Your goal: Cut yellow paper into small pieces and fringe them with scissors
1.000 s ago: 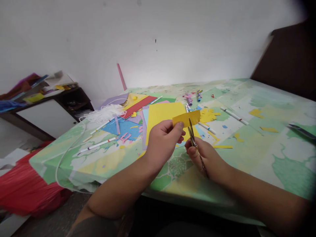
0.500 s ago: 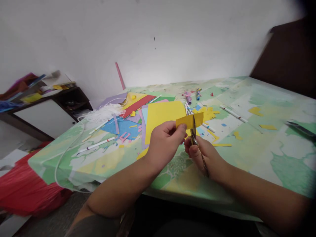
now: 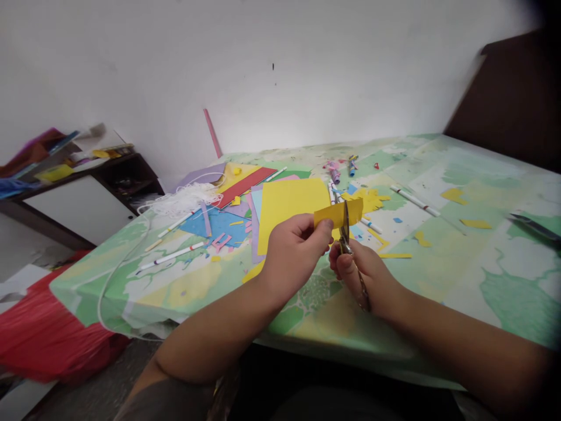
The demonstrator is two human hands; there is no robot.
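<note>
My left hand (image 3: 291, 254) pinches a small yellow paper strip (image 3: 333, 212) by its left end and holds it up above the table. My right hand (image 3: 366, 278) grips a pair of scissors (image 3: 349, 245), whose blades point up and run across the strip near its right part. Both hands hover over the near edge of the green patterned table (image 3: 438, 245). Behind the strip lies a large yellow sheet (image 3: 287, 204).
Coloured paper sheets and scraps (image 3: 228, 219), white-barrelled markers (image 3: 173, 255) (image 3: 414, 200), a tangle of white cord (image 3: 182, 200) and yellow cuttings (image 3: 372, 200) litter the table. A dark tool (image 3: 532, 227) lies at the right edge. A low shelf (image 3: 83, 187) and red bag (image 3: 39, 333) stand left.
The scissor blades have moved up through the yellow strip, from its lower edge to across its full height. The strip shifted slightly right and up with both hands.
</note>
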